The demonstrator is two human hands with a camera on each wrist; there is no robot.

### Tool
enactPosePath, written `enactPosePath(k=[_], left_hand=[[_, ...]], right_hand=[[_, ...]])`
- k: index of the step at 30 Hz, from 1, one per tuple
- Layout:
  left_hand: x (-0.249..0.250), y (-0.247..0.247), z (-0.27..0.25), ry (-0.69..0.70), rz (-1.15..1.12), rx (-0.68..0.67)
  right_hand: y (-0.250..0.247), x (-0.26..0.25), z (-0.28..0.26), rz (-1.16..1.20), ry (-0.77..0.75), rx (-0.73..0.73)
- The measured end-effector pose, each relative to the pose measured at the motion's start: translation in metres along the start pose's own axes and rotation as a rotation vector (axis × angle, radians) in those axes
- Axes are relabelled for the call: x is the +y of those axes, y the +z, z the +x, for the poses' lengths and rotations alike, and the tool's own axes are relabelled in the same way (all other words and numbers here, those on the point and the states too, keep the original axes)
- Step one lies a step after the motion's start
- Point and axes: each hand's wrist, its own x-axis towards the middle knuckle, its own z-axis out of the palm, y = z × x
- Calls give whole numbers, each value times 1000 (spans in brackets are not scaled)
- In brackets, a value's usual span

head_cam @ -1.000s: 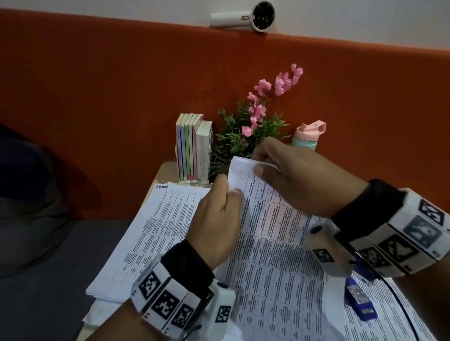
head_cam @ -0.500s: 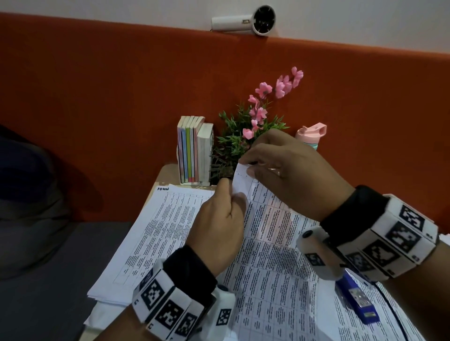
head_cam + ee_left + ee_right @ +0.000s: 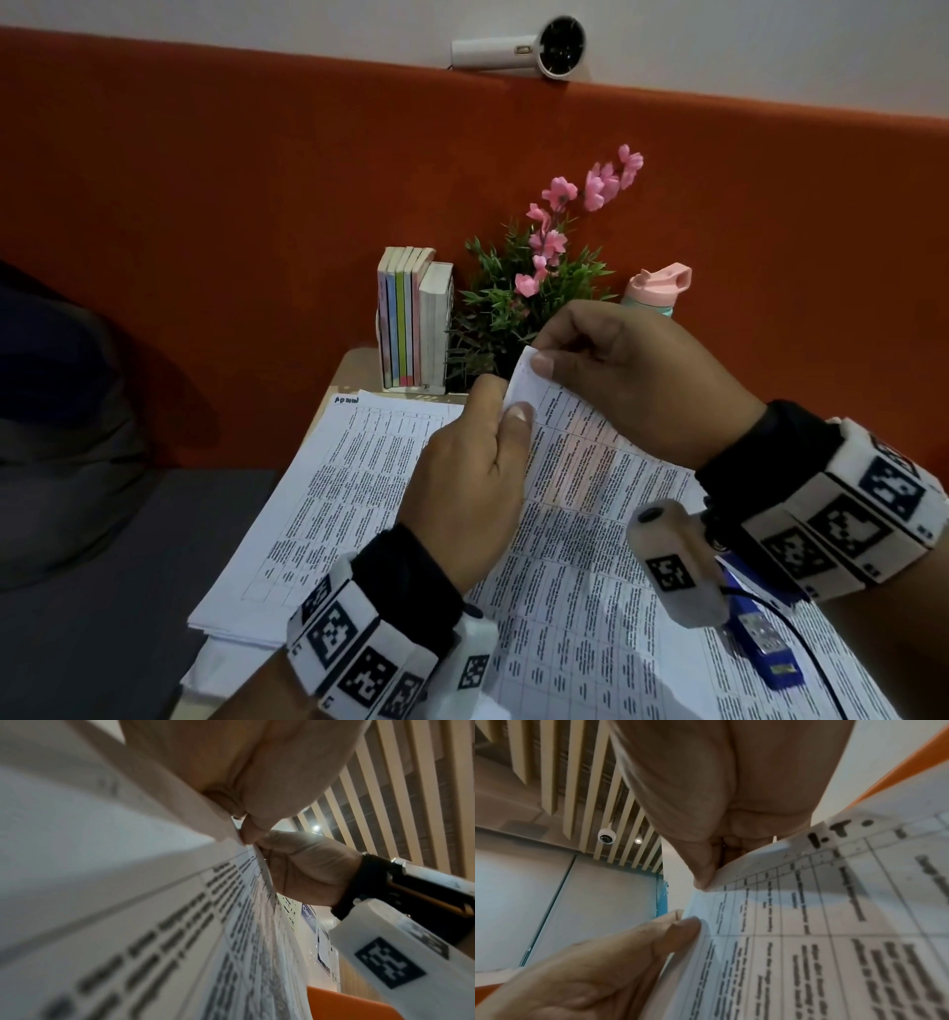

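Both hands pinch the top corner of the printed sheets (image 3: 580, 462), which is lifted just in front of the row of books (image 3: 411, 318).

The left hand (image 3: 472, 478) nips the corner between thumb and curled fingers. The right hand (image 3: 631, 375) grips the top edge right beside it, and the rest of the sheets slopes down away from the books. A second paper stack (image 3: 328, 488) lies flat before the books. A blue stapler (image 3: 775, 668) rests on paper well off to their right, and a flowering plant (image 3: 524, 303) stands just beside them.
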Motion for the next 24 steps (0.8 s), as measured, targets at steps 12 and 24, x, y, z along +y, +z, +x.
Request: enactPosePath(k=[12, 24], left_hand=[[1, -1, 2, 23, -181, 109], [7, -4, 8, -18, -571, 135]], right_hand=[[-2, -2, -5, 102, 10, 0], [8, -4, -9, 175, -39, 136]])
